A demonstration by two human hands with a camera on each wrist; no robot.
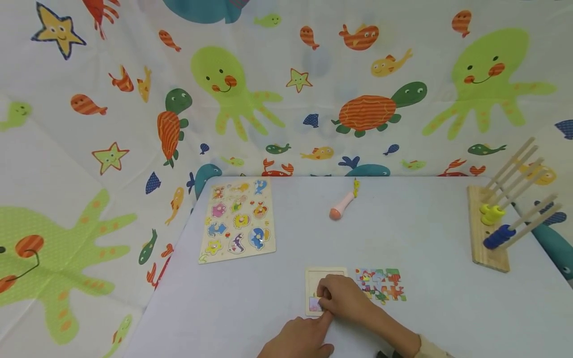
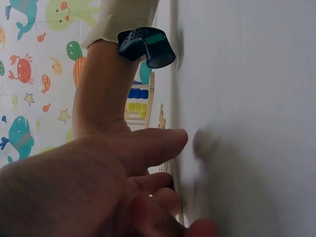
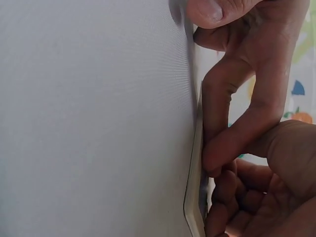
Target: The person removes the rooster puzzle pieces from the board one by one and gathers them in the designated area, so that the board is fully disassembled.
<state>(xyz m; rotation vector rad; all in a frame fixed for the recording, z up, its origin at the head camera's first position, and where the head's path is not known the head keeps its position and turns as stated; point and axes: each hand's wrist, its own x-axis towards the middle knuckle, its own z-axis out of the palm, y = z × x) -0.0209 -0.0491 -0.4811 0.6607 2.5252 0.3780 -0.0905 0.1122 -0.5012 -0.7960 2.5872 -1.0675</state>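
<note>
A small wooden puzzle tray [image 1: 307,288] lies on the white table with a purple piece [image 1: 315,304] in its lower left corner. Over the tray, my right hand [image 1: 342,297] has its fingers bent down beside that piece; anything between its fingertips is hidden. My left hand [image 1: 297,339] reaches in from the near side, index finger stretched to the tray's near edge and thumb apart. In the right wrist view the left index fingertip meets the tray edge [image 3: 193,197], close to the curled fingers of the right hand [image 3: 261,197]. Loose jigsaw pieces [image 1: 380,284] lie right of the tray.
A wooden sea-animal peg puzzle [image 1: 237,219] lies at the back left. Behind the tray is a pink toy microphone [image 1: 342,205]. A wooden rack with rods [image 1: 488,233] and yellow and blue beads stands at the right edge. A printed cloth [image 1: 313,64] hangs behind.
</note>
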